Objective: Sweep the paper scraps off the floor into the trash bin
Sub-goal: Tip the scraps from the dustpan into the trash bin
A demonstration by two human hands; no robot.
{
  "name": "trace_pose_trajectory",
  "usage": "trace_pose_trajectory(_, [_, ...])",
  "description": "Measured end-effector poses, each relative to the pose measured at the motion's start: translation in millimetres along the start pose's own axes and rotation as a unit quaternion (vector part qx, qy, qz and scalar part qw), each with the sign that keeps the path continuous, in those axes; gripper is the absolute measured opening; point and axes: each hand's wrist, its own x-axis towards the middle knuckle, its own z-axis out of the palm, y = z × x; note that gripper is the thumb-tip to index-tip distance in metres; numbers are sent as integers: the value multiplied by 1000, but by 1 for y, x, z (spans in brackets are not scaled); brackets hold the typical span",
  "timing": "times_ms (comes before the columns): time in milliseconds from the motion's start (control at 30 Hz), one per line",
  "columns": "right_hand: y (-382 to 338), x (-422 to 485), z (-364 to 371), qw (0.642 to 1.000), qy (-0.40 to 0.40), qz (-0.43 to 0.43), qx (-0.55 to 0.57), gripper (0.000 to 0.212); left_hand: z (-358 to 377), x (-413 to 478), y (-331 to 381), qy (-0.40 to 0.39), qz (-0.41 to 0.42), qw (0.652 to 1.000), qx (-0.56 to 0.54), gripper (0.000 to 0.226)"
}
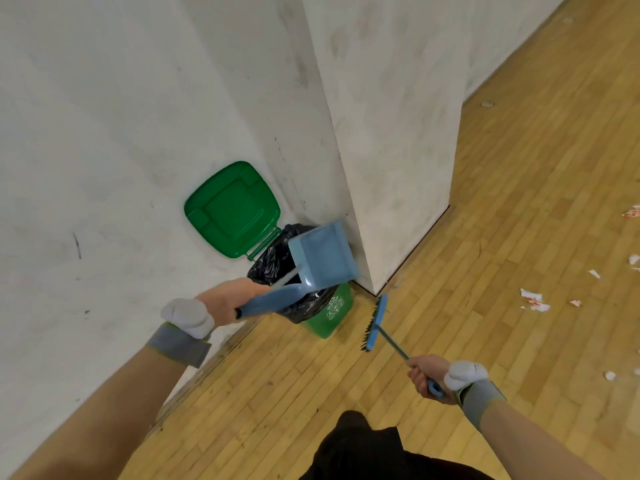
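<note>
A small green trash bin (332, 315) lined with a black bag (273, 258) stands in the corner between wall and pillar, its green lid (232, 208) flipped open against the wall. My left hand (230, 301) grips the handle of a blue dustpan (322, 259), which is tilted over the bin's mouth. My right hand (427, 377) holds a blue brush (375, 323) by its handle, head down just right of the bin, bristles facing left. Red-and-white paper scraps (535, 299) lie on the wooden floor at the right.
A white wall (104, 168) runs along the left and a white pillar (391, 133) juts out behind the bin. More scraps (630, 213) lie at the far right edge. Wooden floor (311, 393) stretches in front of me. My dark trousers (374, 448) show at the bottom.
</note>
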Motion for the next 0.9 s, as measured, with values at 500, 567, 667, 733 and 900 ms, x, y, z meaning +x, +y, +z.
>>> trace_pose_trajectory(500, [11,-22,-98,990,136,-27,27,14,121,81,80,-278,-238,896,-253,14])
trace_pose_trajectory(567, [2,-17,-115,986,165,-18,9,18,145,105,94,-306,-238,886,-254,15])
trace_pose_trajectory(667, [-19,-18,-144,977,212,3,22,13,184,143,121,-359,-236,869,-247,28])
trace_pose_trajectory(733, [-35,-21,-162,971,235,8,48,12,213,170,142,-361,-217,881,-215,26])
trace_pose_trajectory(900, [-76,-35,-201,957,285,42,25,9,272,221,189,-360,-170,910,-119,23])
